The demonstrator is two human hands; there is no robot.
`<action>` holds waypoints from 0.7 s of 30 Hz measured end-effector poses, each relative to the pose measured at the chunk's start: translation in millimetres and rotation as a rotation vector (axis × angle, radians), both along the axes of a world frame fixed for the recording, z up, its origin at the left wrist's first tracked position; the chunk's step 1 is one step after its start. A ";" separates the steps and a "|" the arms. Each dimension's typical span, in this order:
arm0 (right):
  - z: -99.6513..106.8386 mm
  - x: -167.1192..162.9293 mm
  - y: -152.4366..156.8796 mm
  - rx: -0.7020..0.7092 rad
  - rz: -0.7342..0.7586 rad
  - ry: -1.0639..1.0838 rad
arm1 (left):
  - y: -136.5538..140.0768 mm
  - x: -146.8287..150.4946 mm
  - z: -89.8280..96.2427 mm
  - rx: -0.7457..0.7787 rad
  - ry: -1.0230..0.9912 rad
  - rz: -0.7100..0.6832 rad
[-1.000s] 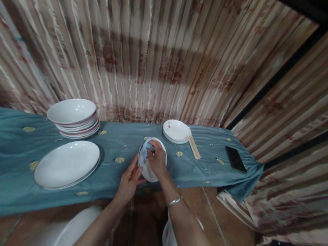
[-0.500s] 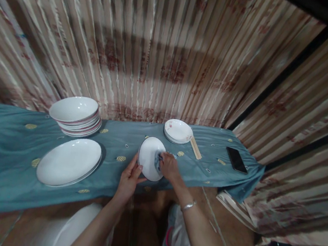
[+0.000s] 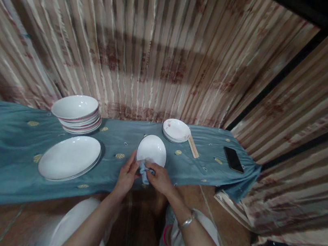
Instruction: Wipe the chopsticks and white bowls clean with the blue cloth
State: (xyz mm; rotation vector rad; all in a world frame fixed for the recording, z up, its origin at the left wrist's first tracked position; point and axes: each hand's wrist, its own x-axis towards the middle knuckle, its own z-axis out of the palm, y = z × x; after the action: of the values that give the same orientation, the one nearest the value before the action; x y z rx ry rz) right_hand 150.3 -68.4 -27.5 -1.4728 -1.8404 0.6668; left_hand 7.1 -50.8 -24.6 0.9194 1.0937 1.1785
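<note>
A small white plate with a dark rim [image 3: 152, 148] is tilted up over the front part of the cloth-covered table. My left hand [image 3: 127, 175] grips its lower left edge, thumb over the rim. In my right hand [image 3: 158, 177] is a bunched light blue cloth [image 3: 143, 171], pressed against the plate's lower edge close to my left thumb. The fingers of the right hand are closed around the cloth, and part of it hangs below the rim.
Left on the blue tablecloth [image 3: 106, 180] stand stacked bowls [image 3: 75, 109] and oval plates [image 3: 69, 158]. Small floral plates [image 3: 177, 130], wooden chopsticks [image 3: 193, 147] and a black phone [image 3: 233, 159] lie to the right. A pleated curtain [image 3: 162, 49] hangs behind.
My right hand with the cloth has moved left and down, from the plate's right side to its lower edge. The plate has turned slightly in my left hand.
</note>
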 end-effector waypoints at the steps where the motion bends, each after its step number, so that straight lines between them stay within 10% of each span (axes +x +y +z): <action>1: -1.0 -2.0 1.7 0.021 0.006 0.049 | -0.2 0.1 0.8 -0.003 0.006 -0.005; 21: -4.7 0.7 62.7 0.406 -0.202 0.059 | -5.2 9.8 6.8 0.022 -0.001 -0.058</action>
State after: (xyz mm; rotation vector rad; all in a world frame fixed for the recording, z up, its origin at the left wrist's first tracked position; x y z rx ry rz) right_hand 151.1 -5.7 -32.2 -1.3260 -1.6356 0.2184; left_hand 16.9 -56.0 -17.8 0.9616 1.0487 1.1450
